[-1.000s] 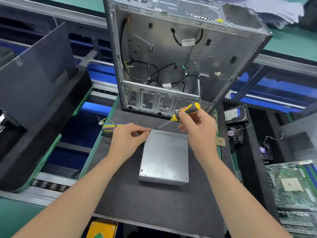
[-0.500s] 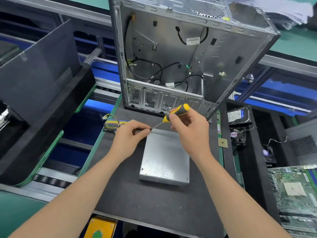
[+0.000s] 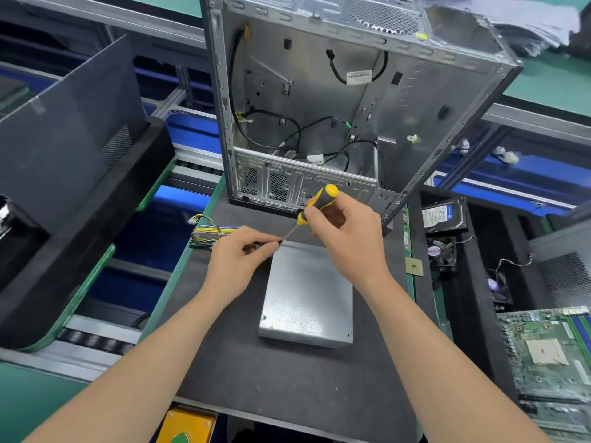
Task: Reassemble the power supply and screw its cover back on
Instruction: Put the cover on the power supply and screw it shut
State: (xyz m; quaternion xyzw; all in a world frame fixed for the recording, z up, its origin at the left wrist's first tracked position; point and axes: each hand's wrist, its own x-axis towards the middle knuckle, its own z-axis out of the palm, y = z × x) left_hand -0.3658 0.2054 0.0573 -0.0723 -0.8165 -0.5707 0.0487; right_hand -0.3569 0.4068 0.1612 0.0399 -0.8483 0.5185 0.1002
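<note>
Grey steel power supply box [image 3: 307, 292], flat on my black foam mat [image 3: 287, 385]. Yellow-and-black screwdriver [image 3: 319, 199]: my right hand [image 3: 348, 231] grips the handle, my left hand [image 3: 238, 263] pinches its tip at the far-left corner, as a second ago; cover screw probably not yet seated.

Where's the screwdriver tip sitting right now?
Head view, centre: the screwdriver, gripped by the right hand, has its tip at the far-left corner of the power supply, beside the left hand.

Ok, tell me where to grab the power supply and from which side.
Probably grip the power supply by its two long side walls at the near end, from above. It lies flat with straight low sides; the left hand, screwdriver and cables crowd its far left corner.
</note>
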